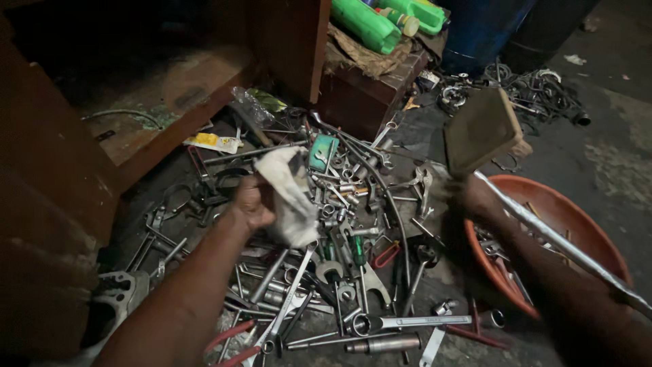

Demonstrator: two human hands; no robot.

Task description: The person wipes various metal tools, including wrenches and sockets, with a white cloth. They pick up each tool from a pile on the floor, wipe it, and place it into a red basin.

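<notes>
The left hand (pixel 252 202) held a white rag (pixel 288 197), fingers closed around it, above a big pile of wrenches (pixel 339 272) on the floor. The right hand (pixel 479 197) looked blurry; it seemed to grip a long metal bar (pixel 557 241) over an orange bowl (pixel 577 211). It looked like wiping time, so rag and bar needed to meet. Green bottles (pixel 370 24) lay on a wooden box (pixel 370 88) behind. A yellow-and-white packet (pixel 212 141) lay by the shelf.
</notes>
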